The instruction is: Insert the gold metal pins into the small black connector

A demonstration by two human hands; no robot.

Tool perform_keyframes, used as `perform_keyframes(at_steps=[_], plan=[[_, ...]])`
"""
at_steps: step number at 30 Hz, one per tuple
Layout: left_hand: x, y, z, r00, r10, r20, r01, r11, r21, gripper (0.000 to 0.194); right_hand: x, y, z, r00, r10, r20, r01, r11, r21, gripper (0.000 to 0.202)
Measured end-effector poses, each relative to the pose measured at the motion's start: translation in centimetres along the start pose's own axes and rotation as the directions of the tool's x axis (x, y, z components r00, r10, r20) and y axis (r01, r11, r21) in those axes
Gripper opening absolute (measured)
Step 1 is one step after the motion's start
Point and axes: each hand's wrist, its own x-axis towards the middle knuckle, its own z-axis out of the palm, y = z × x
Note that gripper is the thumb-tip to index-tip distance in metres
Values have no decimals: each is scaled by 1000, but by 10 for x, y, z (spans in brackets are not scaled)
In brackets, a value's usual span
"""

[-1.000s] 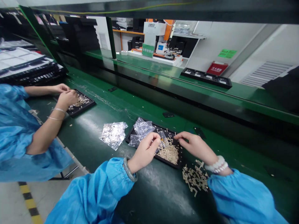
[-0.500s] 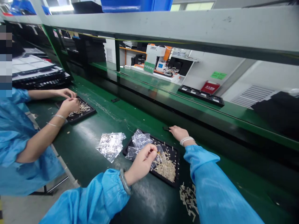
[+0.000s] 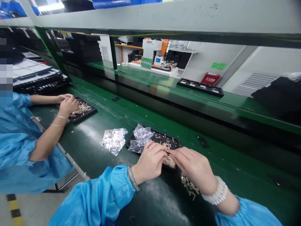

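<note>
Over the black tray [image 3: 154, 135], my left hand [image 3: 150, 161] and my right hand [image 3: 196, 169] meet fingertip to fingertip. Both are closed in a pinch, and whatever lies between the fingers is too small and covered to make out. Small pale beige strips [image 3: 169, 162] are heaped in the tray's near right part, partly hidden by my hands. Crumpled clear plastic bags [image 3: 142, 135] lie in its left part. Beyond my right hand, a thin dark piece [image 3: 202, 141] rests on the green surface.
Left of the tray lie clear bags with small parts [image 3: 114, 140]. Bent beige strips [image 3: 188, 185] are scattered beside my right wrist. At left, a co-worker's hands [image 3: 68, 103] are over another black tray [image 3: 82, 117]. A grey shelf beam [image 3: 150, 20] crosses above the bench.
My right hand has come back from the dark piece on the green surface to meet my left hand. A dark piece now shows farther right. The view has shifted slightly.
</note>
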Motion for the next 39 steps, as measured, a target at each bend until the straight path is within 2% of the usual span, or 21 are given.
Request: perform_keyframes(at_steps=[2,5,7,9,11,12,13,14,16,18,24,28,32,36,39], plan=[[-1,3,1,999,-32,-34,29,996,-87,14,-8,-8,1,975,161,-152,-144,983,115,14],[-2,6,-1,993,-63,-100,42,980,-195,10,-15,-22,6,858,420,-297,-317,886,338,11],[-3,7,-2,988,-81,-132,49,972,-231,8,-19,-32,9,787,555,-268,-386,784,486,8],[-3,7,-3,984,-92,-155,52,968,-244,7,-22,-40,12,730,640,-239,-435,705,560,5],[-4,6,-3,978,-110,-178,61,964,-258,7,-24,-46,13,662,687,-298,-456,686,567,4],[-4,6,-3,975,-121,-189,68,962,-266,7,-24,-47,13,646,691,-324,-457,690,561,4],[-4,6,-3,972,-131,-194,75,959,-272,7,-24,-48,13,650,683,-333,-449,699,557,3],[-4,6,-3,971,-137,-196,80,958,-275,7,-24,-48,13,674,668,-315,-437,705,559,3],[-4,6,-2,973,-133,-191,78,960,-270,7,-22,-48,13,735,640,-225,-420,690,590,6],[-4,7,-2,975,-121,-186,70,963,-260,8,-20,-47,15,751,645,-140,-424,634,647,8],[-4,8,-2,980,-109,-167,66,967,-245,10,-21,-43,23,714,699,36,-459,429,778,11],[-5,8,-3,983,-97,-153,59,969,-239,10,-23,-42,24,696,712,98,-471,349,810,15],[-5,7,-2,984,-85,-154,49,973,-227,11,-22,-43,23,689,716,114,-479,331,813,17],[-6,7,-1,986,-77,-146,41,971,-236,9,-19,-44,21,692,715,101,-489,361,794,19],[-6,5,0,980,-137,-144,86,945,-317,11,-19,-44,19,695,715,75,-468,372,801,19]])
